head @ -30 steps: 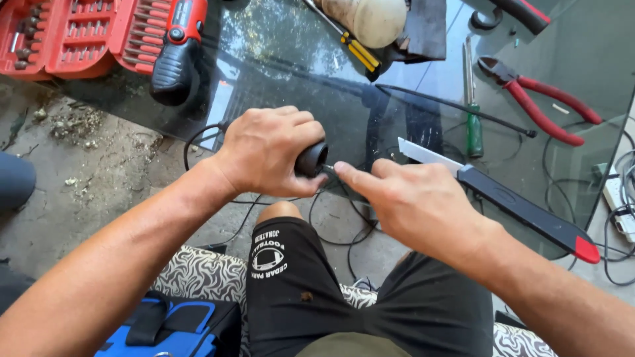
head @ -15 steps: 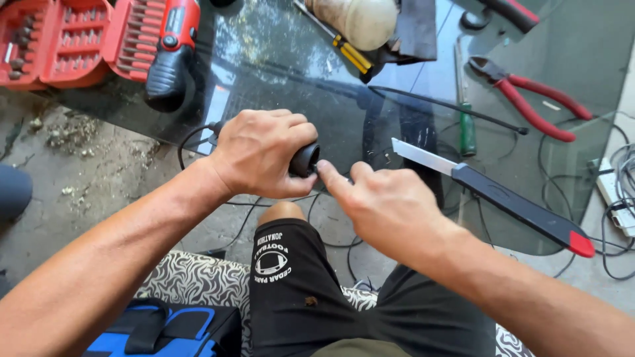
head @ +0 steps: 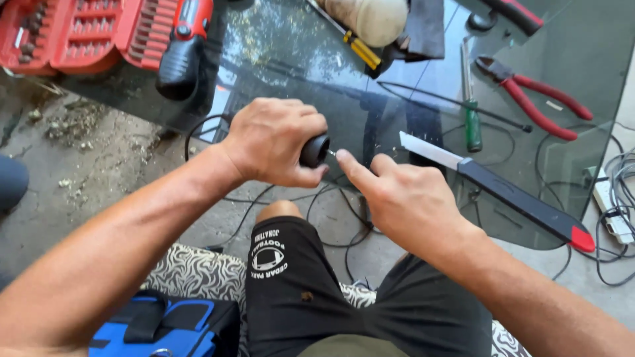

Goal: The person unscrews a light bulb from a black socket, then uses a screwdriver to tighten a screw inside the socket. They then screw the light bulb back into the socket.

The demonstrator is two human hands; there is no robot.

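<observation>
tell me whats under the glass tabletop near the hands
Through the glass tabletop: black cables on the concrete floor. Hands and tools cover the rest.

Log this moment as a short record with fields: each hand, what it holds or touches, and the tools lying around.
left hand: closed around a black handle, a thin metal tip showing at its end
right hand: fingers pinched at that tip, holding nothing else
surface: dark glass tabletop
near right hand: long knife with black handle, red end
farther: green screwdriver, red pliers, red bit case
on floor: blue bag
</observation>
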